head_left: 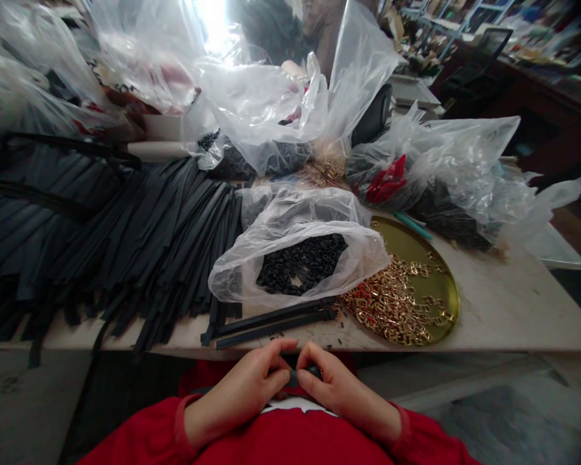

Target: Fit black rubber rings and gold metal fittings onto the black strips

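Note:
My left hand (259, 374) and my right hand (328, 380) meet close to my body, just below the table's front edge. Between the thumbs and bent fingers of both is a dark strap (293, 379), of which only a short piece shows. Whether a small fitting is on it, I cannot tell. Past my hands, two black straps (275, 326) lie along the table edge. Behind them an open clear plastic bag (232, 268) contains small black loops (314, 258). Gold metal buckles (392, 303) are heaped on a round gold tray (399, 239) to the right.
Many black straps (150, 226) are spread over the left of the table (503, 303), some hanging over its edge. Large plastic bags (261, 97) crowd the back. A teal pen-like tool (413, 225) lies by the tray, near a bag with a red piece (388, 179).

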`<state>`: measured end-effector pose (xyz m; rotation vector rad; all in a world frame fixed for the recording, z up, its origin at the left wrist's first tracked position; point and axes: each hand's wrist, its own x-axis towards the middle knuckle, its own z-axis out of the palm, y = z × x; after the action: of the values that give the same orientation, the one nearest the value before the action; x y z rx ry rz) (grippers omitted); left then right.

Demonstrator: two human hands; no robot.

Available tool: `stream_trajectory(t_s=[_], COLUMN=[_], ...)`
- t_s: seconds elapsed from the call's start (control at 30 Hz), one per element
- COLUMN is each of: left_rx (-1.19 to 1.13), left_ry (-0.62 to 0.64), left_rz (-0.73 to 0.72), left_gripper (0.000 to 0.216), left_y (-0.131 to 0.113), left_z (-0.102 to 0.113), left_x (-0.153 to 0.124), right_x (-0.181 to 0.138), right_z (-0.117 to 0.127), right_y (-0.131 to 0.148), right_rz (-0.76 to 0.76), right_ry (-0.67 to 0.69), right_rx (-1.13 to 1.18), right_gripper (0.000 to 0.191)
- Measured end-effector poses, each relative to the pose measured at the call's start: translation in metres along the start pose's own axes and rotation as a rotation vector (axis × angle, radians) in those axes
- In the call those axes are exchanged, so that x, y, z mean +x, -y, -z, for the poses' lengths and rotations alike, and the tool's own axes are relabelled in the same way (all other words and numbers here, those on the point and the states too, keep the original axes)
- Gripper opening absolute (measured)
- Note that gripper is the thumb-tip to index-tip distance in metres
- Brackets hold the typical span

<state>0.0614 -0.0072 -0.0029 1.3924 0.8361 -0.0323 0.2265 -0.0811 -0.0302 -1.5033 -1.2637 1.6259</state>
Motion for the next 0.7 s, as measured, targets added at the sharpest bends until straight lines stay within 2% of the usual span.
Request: stream_trajectory(t_s=[0.07,0.13,0.2,0.33,0.43,0.53,0.7], left_rx=[-0.056,-0.045,0.028,0.082,0.061,0.102,0.161], left_ry=[-0.009,0.01,0.044,0.08,0.068,0.044,0.111], left_rz=[0.023,0.045,0.059,0.078,0.088,0.064,0.067], left_gripper=[0.038,0.027,0.024,0.022,0.023,0.024,0.029], left_y=[0.003,0.004,0.003,0.004,0.01,0.018,0.025], left_z=[0.0,0.003,0.007,0.011,0.008,0.002,0.001], left_x=[-0.002,-0.008,-0.016,-0.03,-0.031,-0.029,-0.034], right_x=[0.0,0.002,0.003,0.0,-0.007,-0.011,-0.014], right_z=[-0.005,-0.01,-0.014,-0.017,-0.019,-0.024,-0.031], right_y=[0.0,0.001,0.003,0.011,0.014,0.01,0.0], right_rz=[0.072,0.071,0.073,0.087,0.093,0.114,0.125], right_ry=[-0.087,-0.11,-0.124,-0.054,-0.032,-0.044,0.018], right_rx=[-0.139,-0.147,-0.12,-0.14,-0.201,-0.252,-0.276], right_gripper=[0.006,0.004,0.007,0.003,0.008,0.007,0.01])
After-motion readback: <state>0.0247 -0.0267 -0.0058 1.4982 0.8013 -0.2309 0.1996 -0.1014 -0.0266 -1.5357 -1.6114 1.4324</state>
